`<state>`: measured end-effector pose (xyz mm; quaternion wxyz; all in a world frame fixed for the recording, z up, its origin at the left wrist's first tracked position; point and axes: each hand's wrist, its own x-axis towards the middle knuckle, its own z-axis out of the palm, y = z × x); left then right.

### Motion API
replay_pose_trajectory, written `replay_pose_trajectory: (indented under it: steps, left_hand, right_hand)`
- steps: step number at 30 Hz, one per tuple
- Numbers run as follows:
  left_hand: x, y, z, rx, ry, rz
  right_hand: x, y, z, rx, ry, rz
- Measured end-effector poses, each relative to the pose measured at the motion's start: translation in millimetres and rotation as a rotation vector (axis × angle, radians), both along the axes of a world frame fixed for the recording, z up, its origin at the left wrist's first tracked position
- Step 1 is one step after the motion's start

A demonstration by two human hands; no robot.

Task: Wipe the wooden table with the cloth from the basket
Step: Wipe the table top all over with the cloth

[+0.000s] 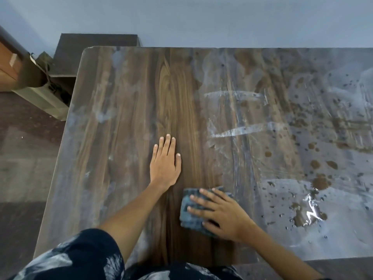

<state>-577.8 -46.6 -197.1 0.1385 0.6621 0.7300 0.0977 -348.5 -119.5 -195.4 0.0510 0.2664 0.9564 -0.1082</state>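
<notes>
The wooden table [129,102] fills most of the head view, dusty grey at the left and right, with a darker cleaner strip down the middle. A folded grey-blue cloth [188,216] lies near the table's front edge. My right hand [222,215] presses flat on the cloth with its fingers spread. My left hand [165,162] rests palm down on the bare wood just left of the cloth, fingers straight. The basket is not in view.
Wet smears, brown spots and droplets [314,178] cover the table's right half. A dark low cabinet [80,51] stands behind the table's far left corner, by a pale wall. Dark floor [24,150] lies to the left.
</notes>
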Motion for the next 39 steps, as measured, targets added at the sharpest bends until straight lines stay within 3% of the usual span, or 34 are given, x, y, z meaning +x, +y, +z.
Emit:
replay_pose_trajectory:
  steps: [4, 17, 21, 28, 35, 39]
  left_hand:
    - [6, 21, 0, -0.013, 0.001, 0.001]
    - [-3, 120, 0, 0.006, 0.031, 0.011]
    - [3, 154, 2, 0.005, -0.012, 0.078]
    - [-11, 214, -2, -0.011, 0.025, 0.111]
    - [-10, 264, -3, -0.009, 0.000, 0.183]
    - [-11, 272, -10, 0.059, 0.028, 0.183]
  right_hand:
    - [-16, 56, 4, 0.001, 0.008, -0.296]
    - [-94, 258, 3, 0.019, 0.050, -0.741]
    - [-111, 288, 4, -0.013, 0.060, -0.736]
    - [-72, 297, -5, 0.022, 0.194, -0.501]
    - [-106, 388, -4, 0.079, 0.196, -0.766]
    - [-135, 440, -1, 0.068, 0.168, -0.777]
